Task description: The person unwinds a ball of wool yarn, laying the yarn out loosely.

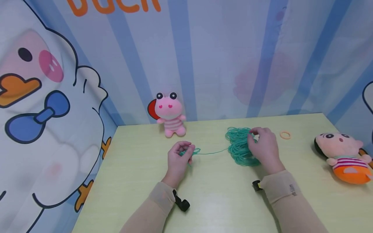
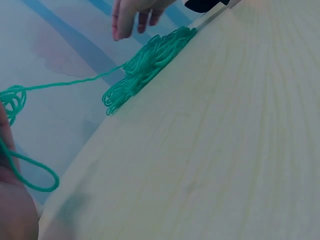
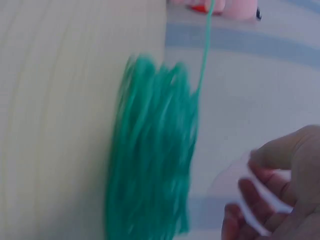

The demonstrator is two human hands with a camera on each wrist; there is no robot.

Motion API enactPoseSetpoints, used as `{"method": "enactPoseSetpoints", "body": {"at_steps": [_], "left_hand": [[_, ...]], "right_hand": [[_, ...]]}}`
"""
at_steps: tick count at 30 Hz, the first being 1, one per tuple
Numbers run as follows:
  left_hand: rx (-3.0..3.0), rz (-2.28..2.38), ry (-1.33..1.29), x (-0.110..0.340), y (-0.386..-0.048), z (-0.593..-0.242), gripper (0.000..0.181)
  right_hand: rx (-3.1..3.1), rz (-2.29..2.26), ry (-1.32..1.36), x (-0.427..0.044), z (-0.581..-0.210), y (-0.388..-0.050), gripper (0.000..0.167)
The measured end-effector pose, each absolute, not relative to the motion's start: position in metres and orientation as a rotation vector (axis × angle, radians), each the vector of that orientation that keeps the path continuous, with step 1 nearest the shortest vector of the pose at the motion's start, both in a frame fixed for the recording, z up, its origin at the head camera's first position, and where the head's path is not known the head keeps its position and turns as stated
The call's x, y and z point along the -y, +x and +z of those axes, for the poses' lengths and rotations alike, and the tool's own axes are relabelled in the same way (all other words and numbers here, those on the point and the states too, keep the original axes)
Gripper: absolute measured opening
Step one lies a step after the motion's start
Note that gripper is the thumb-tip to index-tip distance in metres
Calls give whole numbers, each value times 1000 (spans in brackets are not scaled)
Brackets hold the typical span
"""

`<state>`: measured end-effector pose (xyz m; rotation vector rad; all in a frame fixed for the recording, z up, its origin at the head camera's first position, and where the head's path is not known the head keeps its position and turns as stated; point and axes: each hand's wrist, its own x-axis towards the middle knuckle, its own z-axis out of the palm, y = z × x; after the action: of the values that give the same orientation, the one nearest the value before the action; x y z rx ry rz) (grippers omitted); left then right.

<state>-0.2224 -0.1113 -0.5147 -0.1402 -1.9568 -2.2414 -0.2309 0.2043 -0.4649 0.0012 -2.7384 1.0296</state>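
A loose heap of green yarn (image 1: 240, 147) lies on the table, right of centre. From it a single strand (image 1: 211, 153) runs left to my left hand (image 1: 180, 158), which grips a small looped bundle of the yarn (image 2: 13, 102). A loop of strand hangs below that hand in the left wrist view. My right hand (image 1: 265, 147) hovers over the heap's right side, apart from it. Its fingers (image 3: 272, 192) are loosely bent and hold nothing in the right wrist view.
A pink plush toy (image 1: 172, 116) stands at the back edge, left of centre. An orange ring (image 1: 285, 135) lies right of the yarn heap. Another plush doll (image 1: 346, 158) in a striped top lies at the table's right. A printed cloth backdrop (image 1: 209, 64) rises behind the table.
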Motion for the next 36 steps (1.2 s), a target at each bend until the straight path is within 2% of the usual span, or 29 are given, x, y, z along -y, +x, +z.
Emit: {"method": "enactPoseSetpoints", "body": {"at_steps": [3, 7, 10, 13, 19, 24, 30, 36], "left_hand": [[1975, -2250, -158, 111, -222, -514, 21], [1994, -2263, -186, 111, -221, -513, 21], [2004, -2271, -212, 110, -220, -512, 22], [2034, -2248, -257, 110, -219, -510, 25], [2130, -2189, -344, 109, -220, -508, 34], [2234, -2177, -359, 108, -218, -507, 38], [2267, -2135, -429, 107, -215, -508, 13], [2197, -2148, -430, 109, -217, -514, 19]], "right_hand": [[2668, 1112, 282, -180, -458, -226, 34], [2764, 1179, 641, -142, -455, -218, 42], [2859, 1139, 774, -121, -458, -211, 46], [2867, 1060, 827, -109, -464, -207, 39], [2768, 1027, 813, -105, -465, -204, 18], [2674, 1107, 689, -116, -453, -202, 19], [2565, 1188, 549, -135, -443, -206, 22], [2473, 1302, 364, -154, -440, -213, 26]]}}
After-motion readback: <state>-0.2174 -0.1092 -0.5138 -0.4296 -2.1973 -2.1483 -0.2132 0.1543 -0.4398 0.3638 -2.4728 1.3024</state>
